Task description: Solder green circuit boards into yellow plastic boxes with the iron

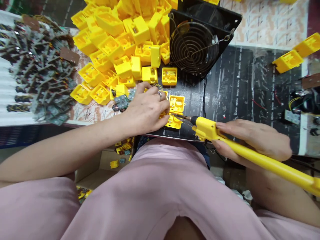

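My left hand (147, 108) is closed, its fingers pinching a small yellow plastic housing (173, 121) at the near edge of the black mat (237, 96). My right hand (252, 140) grips a yellow soldering iron (240, 150), index finger stretched along its body. The iron's dark tip (183, 117) touches the housing between my left fingertips. A second open yellow housing (177, 103) lies just behind, and a third (169, 76) a little farther back.
A big heap of yellow housings (120, 40) fills the back left. A pile of grey circuit parts (40, 66) lies at the far left. A black wire-guarded fan (197, 43) stands behind the mat. Two yellow housings (297, 53) and wired parts (302, 103) sit at the right.
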Demonstrator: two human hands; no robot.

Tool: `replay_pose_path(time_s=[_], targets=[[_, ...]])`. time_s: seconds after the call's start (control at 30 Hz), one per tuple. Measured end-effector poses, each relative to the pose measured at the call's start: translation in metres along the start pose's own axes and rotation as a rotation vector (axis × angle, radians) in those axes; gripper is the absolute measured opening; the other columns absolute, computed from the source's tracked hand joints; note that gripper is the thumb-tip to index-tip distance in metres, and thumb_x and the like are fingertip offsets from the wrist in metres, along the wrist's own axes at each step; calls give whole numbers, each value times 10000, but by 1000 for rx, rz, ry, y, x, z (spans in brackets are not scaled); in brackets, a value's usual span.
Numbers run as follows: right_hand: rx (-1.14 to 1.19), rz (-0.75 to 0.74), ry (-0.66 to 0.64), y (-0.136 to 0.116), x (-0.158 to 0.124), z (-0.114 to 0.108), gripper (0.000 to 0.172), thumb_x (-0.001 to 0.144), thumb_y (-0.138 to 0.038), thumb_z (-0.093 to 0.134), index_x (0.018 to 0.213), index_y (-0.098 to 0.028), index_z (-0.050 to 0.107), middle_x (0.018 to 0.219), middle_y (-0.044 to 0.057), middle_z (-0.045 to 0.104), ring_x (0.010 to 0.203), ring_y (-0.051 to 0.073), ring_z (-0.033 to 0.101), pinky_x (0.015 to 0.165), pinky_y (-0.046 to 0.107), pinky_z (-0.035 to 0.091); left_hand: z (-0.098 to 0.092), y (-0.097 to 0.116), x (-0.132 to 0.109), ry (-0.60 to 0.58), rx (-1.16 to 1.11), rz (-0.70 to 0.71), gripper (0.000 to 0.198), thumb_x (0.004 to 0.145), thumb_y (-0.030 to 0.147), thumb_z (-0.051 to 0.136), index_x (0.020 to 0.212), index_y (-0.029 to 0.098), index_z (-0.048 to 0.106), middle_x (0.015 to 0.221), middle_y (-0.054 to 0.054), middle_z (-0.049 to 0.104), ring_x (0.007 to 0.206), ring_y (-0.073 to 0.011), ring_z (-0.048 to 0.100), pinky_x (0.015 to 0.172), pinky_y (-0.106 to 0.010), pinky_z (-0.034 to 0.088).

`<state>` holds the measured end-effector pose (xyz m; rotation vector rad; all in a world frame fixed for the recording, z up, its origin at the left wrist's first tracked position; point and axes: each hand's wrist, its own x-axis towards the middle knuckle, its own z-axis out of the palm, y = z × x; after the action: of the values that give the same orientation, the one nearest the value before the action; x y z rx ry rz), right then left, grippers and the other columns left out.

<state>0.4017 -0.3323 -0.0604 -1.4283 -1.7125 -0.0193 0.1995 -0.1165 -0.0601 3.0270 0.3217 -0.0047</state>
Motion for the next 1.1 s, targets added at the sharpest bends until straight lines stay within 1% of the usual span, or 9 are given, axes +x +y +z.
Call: replay_pose_path(time_s=[0.17,0.3,0.4,0.47,0.63,0.77,0.87,0.97,1.1], targets=[[57,-129,-69,-1,4,0,452,853,-121,854,1279,-199,723,836,14,811,670,164,777,625,219,663,4,2,1,50,7,36,298,974,291,470,793,208,691,825,-69,718,927,-281,659,982,-546,490],[50,-106,-127,-5,-1,-8,473,894,-108,817,1331,-238,693,952,11,826,772,165,796,735,252,692,8,1,-6,152,-10,51,322,1007,312,452,807,200,678,847,-57,729,897,-261,670,1018,-548,489],[87,5,-117,-11,-8,-13,408,997,-172,711,1394,-256,670,918,26,810,808,174,796,728,280,697,10,-2,-14,187,-61,49,270,1012,340,487,861,223,679,899,-34,740,915,-244,675,1084,-545,467],[118,15,-110,-14,-11,-14,442,1009,-168,686,1440,-259,648,897,27,805,784,176,789,696,290,697,10,-3,-20,169,-99,57,234,1011,327,501,888,238,680,906,-26,742,947,-246,679,1133,-558,441],[180,-70,-142,-12,-9,-9,622,864,-57,825,1448,-177,646,924,24,817,792,180,785,705,283,695,9,-3,-23,122,-123,58,204,1008,312,525,911,253,694,866,-37,733,965,-271,679,1162,-596,427],[149,-142,-143,-7,-6,-7,509,822,-65,870,1305,-118,719,980,33,819,811,156,781,748,243,678,11,-3,-21,79,-120,84,248,1019,296,498,887,238,700,820,-38,716,902,-264,668,1143,-601,444],[138,-163,-163,-8,-7,-11,455,821,-53,868,1251,-88,724,976,44,810,837,146,774,776,233,666,13,-3,-21,114,-126,95,272,1028,289,471,872,219,682,796,-39,698,873,-258,663,1104,-586,467],[128,-78,-154,-12,-11,-15,348,947,-130,767,1289,-148,709,948,45,802,846,145,774,778,243,667,14,-3,-24,155,-129,56,264,1033,296,455,892,218,664,803,-35,689,888,-252,667,1092,-564,471],[74,35,-23,-12,-19,-14,283,1045,-290,657,1322,-259,709,835,18,775,778,161,777,715,256,673,15,0,-22,186,-131,23,257,1029,300,455,885,214,650,771,-27,682,869,-249,667,1072,-553,476]])
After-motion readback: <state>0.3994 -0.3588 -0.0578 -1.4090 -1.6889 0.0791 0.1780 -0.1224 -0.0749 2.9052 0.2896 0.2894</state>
